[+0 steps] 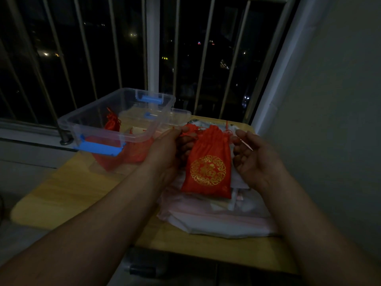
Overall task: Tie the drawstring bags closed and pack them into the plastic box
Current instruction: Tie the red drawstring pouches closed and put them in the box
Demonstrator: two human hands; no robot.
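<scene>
Left hand, at frame centre, pinches the red drawstring at the gathered neck of a red drawstring bag with a gold emblem, held above the table. Right hand, just right of the bag, has loosely curled fingers; I cannot tell whether it holds a cord. The neck looks cinched, though no knot shows. In the upper left, the plastic box already holds several red bags. This bag is still to be packed, and a pale pile lies beneath it.
</scene>
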